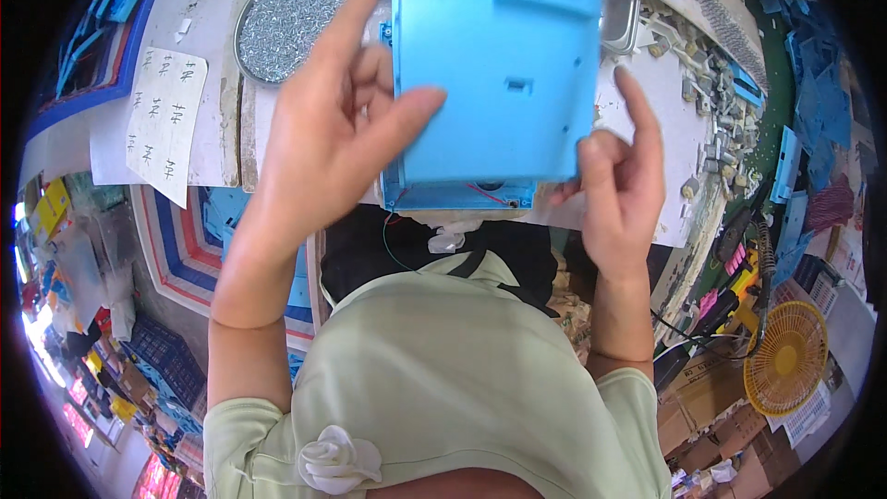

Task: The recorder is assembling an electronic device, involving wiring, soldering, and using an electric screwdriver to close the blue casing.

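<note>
A flat blue plastic cover (490, 74), with small holes and a slot, is held up before me. My left hand (323, 129) grips its left edge, thumb on the face, other fingers at or behind the rim. At the lower right edge, my right hand (619, 185) has its thumb and curled fingers against the cover, the index finger pointing up. Below the cover shows the near side of a blue plastic housing (453, 196) with red wire inside. A thin green wire hangs from the housing; most of it is hidden by the cover.
A round metal tray (248, 55) full of small screws stands at the left. Beside it lies a paper sheet (166, 120) with handwritten marks. Small metal parts (716, 143) are scattered along the table's right side. A yellow fan (785, 358) stands at the lower right.
</note>
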A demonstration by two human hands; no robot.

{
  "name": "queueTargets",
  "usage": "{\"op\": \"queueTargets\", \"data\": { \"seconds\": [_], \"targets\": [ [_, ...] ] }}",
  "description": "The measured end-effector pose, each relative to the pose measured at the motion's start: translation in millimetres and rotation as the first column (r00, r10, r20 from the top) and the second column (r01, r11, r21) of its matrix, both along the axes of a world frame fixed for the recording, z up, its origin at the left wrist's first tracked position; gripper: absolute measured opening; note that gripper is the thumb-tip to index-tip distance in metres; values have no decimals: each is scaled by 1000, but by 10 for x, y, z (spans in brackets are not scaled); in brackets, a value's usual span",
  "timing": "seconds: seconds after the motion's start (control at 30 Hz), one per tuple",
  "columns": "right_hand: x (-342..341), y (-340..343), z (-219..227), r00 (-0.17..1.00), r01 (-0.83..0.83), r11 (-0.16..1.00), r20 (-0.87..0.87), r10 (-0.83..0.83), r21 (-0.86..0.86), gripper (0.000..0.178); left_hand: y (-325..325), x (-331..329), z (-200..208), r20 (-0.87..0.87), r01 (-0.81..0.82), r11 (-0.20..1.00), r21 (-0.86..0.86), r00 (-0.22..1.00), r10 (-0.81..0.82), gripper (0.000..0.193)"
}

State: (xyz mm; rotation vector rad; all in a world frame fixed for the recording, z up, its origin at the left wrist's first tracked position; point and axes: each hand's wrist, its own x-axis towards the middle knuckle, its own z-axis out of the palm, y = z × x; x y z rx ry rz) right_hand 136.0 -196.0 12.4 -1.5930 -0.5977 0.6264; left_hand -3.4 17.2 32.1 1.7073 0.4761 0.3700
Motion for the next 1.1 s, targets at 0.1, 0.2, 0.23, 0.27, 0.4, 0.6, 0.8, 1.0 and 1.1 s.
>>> {"op": "queueTargets", "data": {
  "seconds": [0.1, 0.2, 0.23, 0.27, 0.4, 0.6, 0.8, 1.0, 1.1],
  "targets": [
    [-149, -235, -46, 945, -51, 932, 285, 161, -359, 61, -147, -199, -98, -107, 42, 965, 260, 994, -15, 80],
    [-130, -277, -186, 962, -60, 952, 238, 136, -302, 63, -158, -135, -209, -87, 52, 951, 306, 996, -26, 72],
    [-115, -279, -223, 977, -58, 961, 183, 111, -269, 63, -147, -102, -240, -72, 50, 951, 305, 997, -29, 71],
    [-134, -257, -236, 999, -42, 994, -23, 40, -100, 68, -163, -47, -243, -7, 13, 949, 316, 1000, -11, 65],
    [-42, -331, -147, 937, 128, 965, -346, -42, 228, 73, -17, 78, -46, 21, 152, 983, 99, 988, -155, 55],
    [376, -801, -320, 871, 361, 859, -460, -172, 363, 72, 293, 491, -290, 66, 86, 585, 806, 970, -233, 46],
    [452, -852, -305, 892, 335, 866, -420, -166, 370, 72, 161, 627, -354, -45, 180, 526, 831, 965, -260, 48],
    [429, -829, -318, 894, 330, 880, -412, -175, 343, 69, 147, 669, -350, -38, 187, 460, 868, 948, -315, 44],
    [432, -839, -346, 888, 323, 871, -436, -144, 371, 67, 195, 672, -387, -3, 165, 426, 889, 934, -356, 41]
  ]
}}
